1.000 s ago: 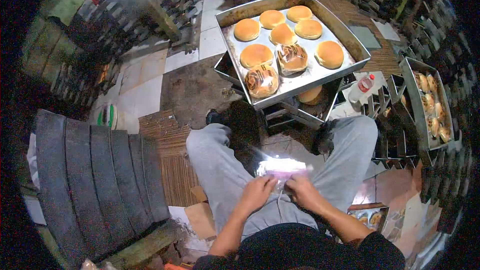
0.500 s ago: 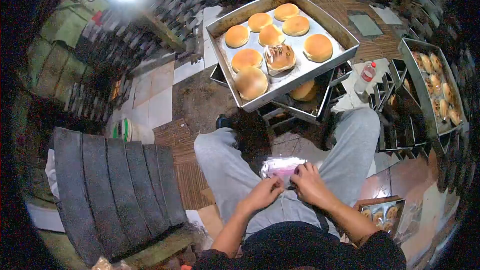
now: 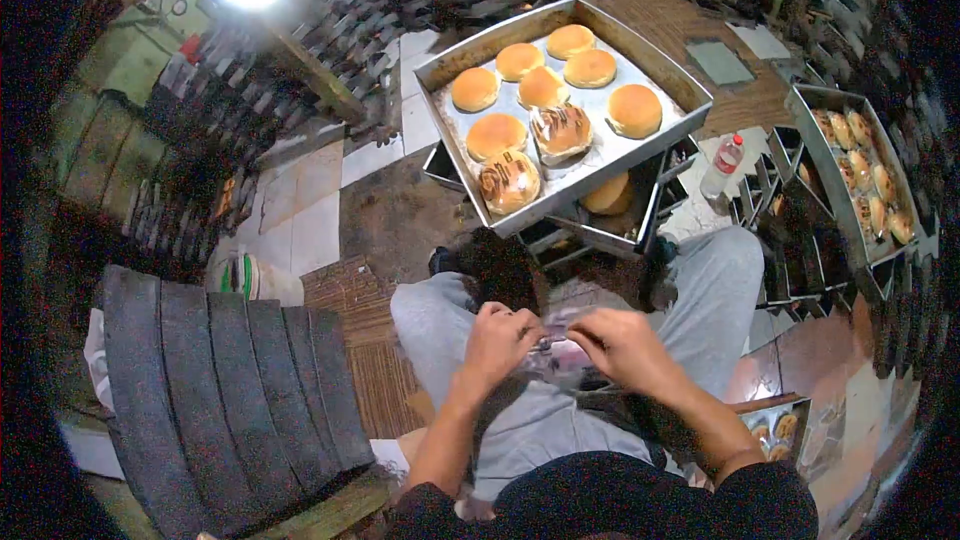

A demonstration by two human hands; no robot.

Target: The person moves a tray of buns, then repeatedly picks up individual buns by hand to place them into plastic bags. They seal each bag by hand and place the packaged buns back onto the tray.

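Observation:
Between my hands, above my lap, is a thin clear plastic bag [image 3: 560, 352] with dark and pinkish print. My left hand [image 3: 502, 342] pinches its left side with bent fingers. At its right side my right hand [image 3: 622, 348] grips the plastic between thumb and fingers. Beyond my knees a metal tray [image 3: 690, 90] holds several round golden buns. Two of them, a bun at the tray's near corner [image 3: 509, 181] and one near its middle [image 3: 562, 133], are inside printed clear bags. The other buns, such as the one at right [image 3: 634, 111], are bare.
Stacked trays [image 3: 640, 230] stand under the bun tray. A bottle with a red cap [image 3: 724, 162] is to their right. Farther right, another tray [image 3: 835, 165] holds wrapped buns. A slatted dark surface [image 3: 230, 370] and a white tub [image 3: 275, 282] are at left.
Both hands have risen away from my waist with the plastic, which now looks more opened out. The bun at the tray's near corner now shows a printed bag. The view has shifted slightly.

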